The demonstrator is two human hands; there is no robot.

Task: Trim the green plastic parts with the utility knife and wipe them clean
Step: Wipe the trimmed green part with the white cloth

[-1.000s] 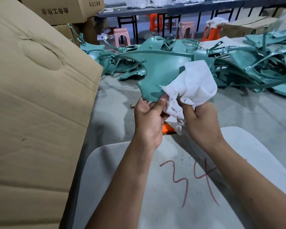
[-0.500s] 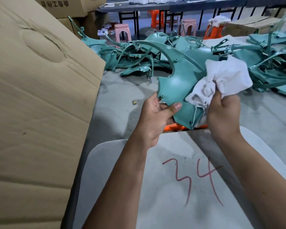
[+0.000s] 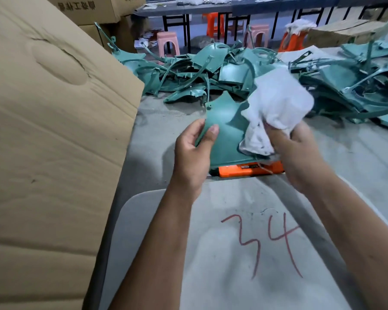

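My left hand point(image 3: 194, 151) grips the left edge of a flat green plastic part point(image 3: 225, 130), thumb on its upper face. My right hand point(image 3: 298, 153) bunches a white cloth point(image 3: 278, 108) and holds it against the part's right side. An orange utility knife point(image 3: 251, 170) lies on the floor just under the part, partly hidden by it. A large pile of green plastic parts point(image 3: 211, 72) covers the floor beyond my hands.
A big cardboard box point(image 3: 49, 130) stands close on the left. A grey board point(image 3: 233, 253) marked with a red 34 lies below my arms. More green parts point(image 3: 356, 79) lie at the right. Plastic stools point(image 3: 167, 44) and a table are at the back.
The green part has been turned and lowered so its flat face shows. My left hand shifted its grip to the left edge. The cloth moved left and down across the part.
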